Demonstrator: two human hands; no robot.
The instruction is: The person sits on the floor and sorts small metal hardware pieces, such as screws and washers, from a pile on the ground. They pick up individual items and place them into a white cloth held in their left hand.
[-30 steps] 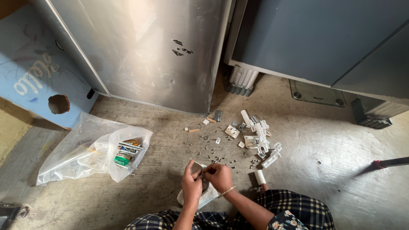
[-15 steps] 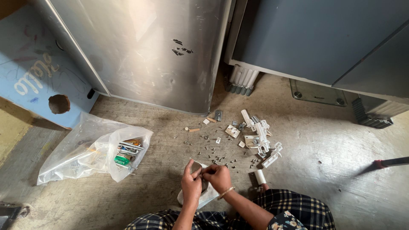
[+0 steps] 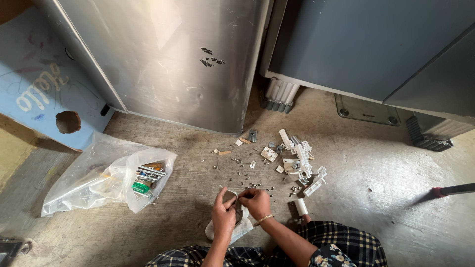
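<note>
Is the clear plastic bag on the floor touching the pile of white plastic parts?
Apart. The head view shows the clear plastic bag lying left of the hands, while the pile of white plastic parts sits to their right, with bare concrete floor and scattered screws between them.

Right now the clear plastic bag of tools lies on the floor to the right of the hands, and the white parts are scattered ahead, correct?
Not quite: the head view shows the clear plastic bag to the left of the hands, not the right. The white parts are scattered ahead, as you said.
</note>
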